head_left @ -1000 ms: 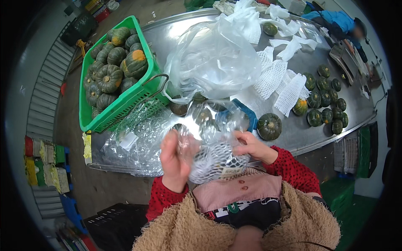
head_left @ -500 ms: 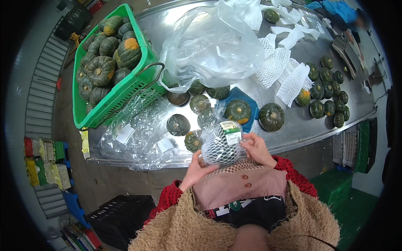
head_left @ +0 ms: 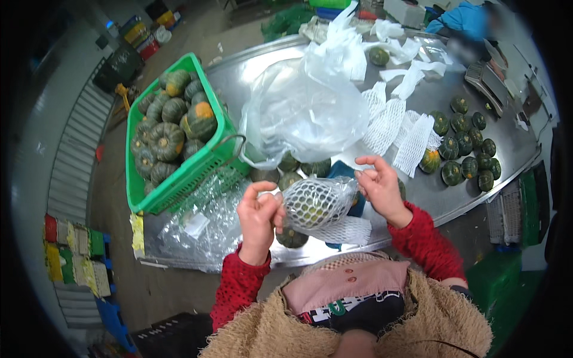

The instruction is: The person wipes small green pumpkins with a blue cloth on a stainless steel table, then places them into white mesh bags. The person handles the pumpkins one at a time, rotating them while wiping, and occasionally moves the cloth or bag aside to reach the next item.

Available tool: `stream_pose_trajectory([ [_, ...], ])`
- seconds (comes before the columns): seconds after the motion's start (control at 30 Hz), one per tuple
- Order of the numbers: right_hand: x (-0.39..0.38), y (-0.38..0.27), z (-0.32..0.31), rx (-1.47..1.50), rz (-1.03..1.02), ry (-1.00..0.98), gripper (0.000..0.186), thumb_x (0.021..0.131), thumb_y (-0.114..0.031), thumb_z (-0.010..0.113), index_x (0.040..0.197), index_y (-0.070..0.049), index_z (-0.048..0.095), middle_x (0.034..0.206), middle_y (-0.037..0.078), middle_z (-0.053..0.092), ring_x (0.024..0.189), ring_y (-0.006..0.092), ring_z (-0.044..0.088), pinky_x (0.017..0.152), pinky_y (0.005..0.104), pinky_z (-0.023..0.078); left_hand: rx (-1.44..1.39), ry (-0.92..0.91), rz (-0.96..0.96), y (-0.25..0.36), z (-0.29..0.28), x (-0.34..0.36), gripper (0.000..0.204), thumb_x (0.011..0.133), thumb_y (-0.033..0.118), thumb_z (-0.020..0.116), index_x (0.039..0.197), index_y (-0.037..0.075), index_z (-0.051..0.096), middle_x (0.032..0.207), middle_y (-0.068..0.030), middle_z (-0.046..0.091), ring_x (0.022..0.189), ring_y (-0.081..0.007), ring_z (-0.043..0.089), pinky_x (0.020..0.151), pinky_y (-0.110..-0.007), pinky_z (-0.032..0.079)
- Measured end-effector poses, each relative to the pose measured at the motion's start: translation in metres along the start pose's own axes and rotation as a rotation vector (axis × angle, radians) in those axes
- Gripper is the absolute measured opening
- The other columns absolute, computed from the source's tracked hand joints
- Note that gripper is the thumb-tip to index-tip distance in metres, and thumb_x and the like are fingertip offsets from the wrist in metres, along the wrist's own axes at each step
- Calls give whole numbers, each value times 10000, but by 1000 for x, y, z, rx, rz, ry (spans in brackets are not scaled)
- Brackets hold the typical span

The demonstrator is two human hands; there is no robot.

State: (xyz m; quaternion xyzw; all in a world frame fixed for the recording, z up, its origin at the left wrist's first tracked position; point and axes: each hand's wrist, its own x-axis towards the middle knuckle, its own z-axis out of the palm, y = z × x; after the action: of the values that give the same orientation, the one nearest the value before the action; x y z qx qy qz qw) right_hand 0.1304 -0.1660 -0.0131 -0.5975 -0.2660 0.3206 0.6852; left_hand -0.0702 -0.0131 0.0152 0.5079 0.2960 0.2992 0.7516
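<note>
Between my hands a clear plastic bag (head_left: 345, 194) holds a dark green pumpkin (head_left: 313, 204) wrapped in white foam netting (head_left: 298, 200). At the bag's left side my left hand (head_left: 259, 212) pinches the plastic, its fingers curled. My right hand (head_left: 380, 188) grips the opposite edge between thumb and fingertips. More white foam netting (head_left: 351, 231) shows just below the bag; whether it joins the wrapping I cannot tell. Under and behind the bag, several loose pumpkins (head_left: 292, 238) sit on the metal table, partly hidden, beside a blue cloth (head_left: 358, 206).
A green crate (head_left: 197, 203) heaped with pumpkins stands at the left, crumpled clear bags (head_left: 200, 238) before it. A large translucent bag (head_left: 304, 113) lies mid-table. Foam net sleeves (head_left: 385, 125) and small pumpkins (head_left: 465, 143) spread rightward. A person in blue (head_left: 462, 21) is at the far right.
Both hands have lifted away from the table's near edge with the bagged pumpkin. The printed label that faced up is out of sight, and the netting shows instead. The view has shifted.
</note>
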Motion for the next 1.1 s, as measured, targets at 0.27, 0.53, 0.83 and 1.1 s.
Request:
stream_pose_trajectory([
  [0.27,41,-44,-14,6,-167,-14,102,867,1,549,958,11,593,618,-35,521,499,27,441,455,196,355,-75,-86,232,68,52,55,150,839,16,565,986,23,537,562,-51,516,378,-97,422,312,-234,340],
  [0.53,75,-73,-45,42,-240,161,90,835,-44,566,904,-8,612,602,-36,519,447,42,417,408,218,355,10,-241,235,81,84,95,195,792,-31,537,967,-1,618,606,-67,571,403,-88,460,344,-227,352],
  [0.83,103,-96,-108,-265,-602,255,102,833,-10,544,912,6,606,587,-18,502,446,55,434,408,220,367,130,-392,399,118,167,136,148,800,-32,518,896,-15,629,623,-79,569,424,-102,482,343,-261,421],
  [1.1,100,-97,-123,-119,-342,298,88,823,-12,542,887,-3,601,610,2,523,443,72,454,395,227,379,276,-377,373,125,207,168,209,755,-91,504,875,-1,650,584,-33,534,418,-83,434,327,-253,389],
])
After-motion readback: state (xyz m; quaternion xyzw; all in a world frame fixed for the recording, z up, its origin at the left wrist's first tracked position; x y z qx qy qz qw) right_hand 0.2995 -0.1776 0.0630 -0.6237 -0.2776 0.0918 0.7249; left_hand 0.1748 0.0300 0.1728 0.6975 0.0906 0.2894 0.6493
